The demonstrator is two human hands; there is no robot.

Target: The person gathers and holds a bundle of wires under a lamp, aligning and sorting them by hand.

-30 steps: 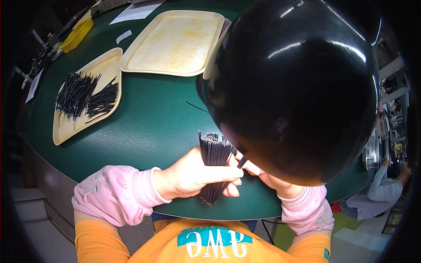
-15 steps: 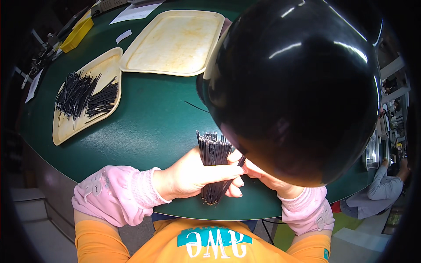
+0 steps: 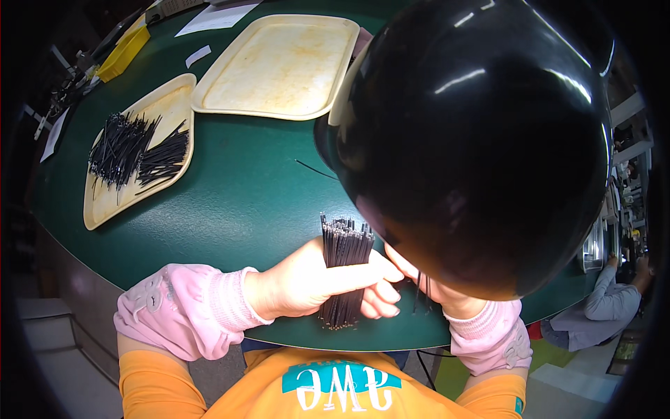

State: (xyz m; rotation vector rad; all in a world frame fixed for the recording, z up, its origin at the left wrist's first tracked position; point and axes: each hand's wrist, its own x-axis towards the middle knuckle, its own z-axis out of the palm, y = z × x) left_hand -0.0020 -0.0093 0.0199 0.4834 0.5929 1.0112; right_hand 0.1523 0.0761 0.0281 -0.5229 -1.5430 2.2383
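My left hand (image 3: 296, 281) is wrapped round a thick bundle of short black wires (image 3: 347, 246) near the table's front edge. The bundle stands close to upright, with its tips showing above and below the fingers. Just to its right, my right hand (image 3: 450, 299) is closed on a few black wires (image 3: 423, 292) that hang down from the fingers. A large glossy black dome (image 3: 474, 153) covers part of that hand, so its fingers show only partly. One loose black wire (image 3: 314, 168) lies on the green table (image 3: 237, 188), its right end reaching the dome's edge.
At the left, a cream tray (image 3: 101, 209) carries two heaps of black wires (image 3: 124, 150). Behind it lies a larger cream tray (image 3: 279, 66). A yellow bin (image 3: 124, 54) and white papers (image 3: 218, 17) are at the far left. Another person (image 3: 607, 307) sits at the right.
My right hand has drawn slightly away from the bundle, and a few wires now hang from it. The bundle in my left hand has shifted a little to the right.
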